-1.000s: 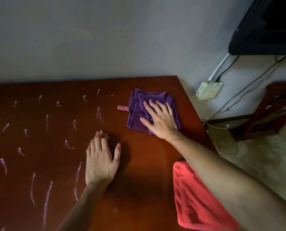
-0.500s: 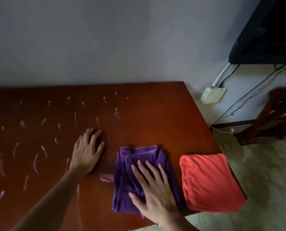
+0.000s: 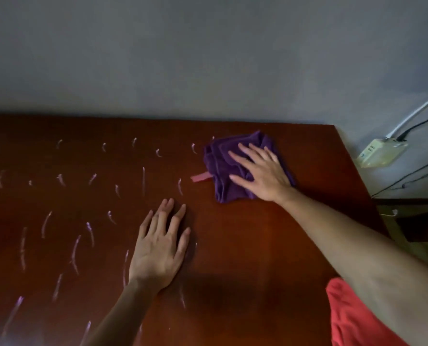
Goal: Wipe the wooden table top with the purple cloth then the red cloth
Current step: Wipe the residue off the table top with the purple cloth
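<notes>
near the far right corner of the wooden table top (image 3: 245, 245), the right hand (image 3: 263, 174) is pressing its fingers, spread flat, on the purple cloth (image 3: 223, 176). soft and light, it is likely bunching unless held mid-fold. the left hand (image 3: 158, 250) is lying flat, grasping nothing.

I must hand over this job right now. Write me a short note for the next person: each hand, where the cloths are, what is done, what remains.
Right hand: flat, fingers spread, pressing the purple cloth near the table's far right corner.
Left hand: flat on the bare wooden table top, holding nothing.
Red cloth: near right edge, partly under the right forearm, untouched.
Done: right part looks free of marks.
Left: white streaks across the left and middle; then the red cloth pass.
</notes>
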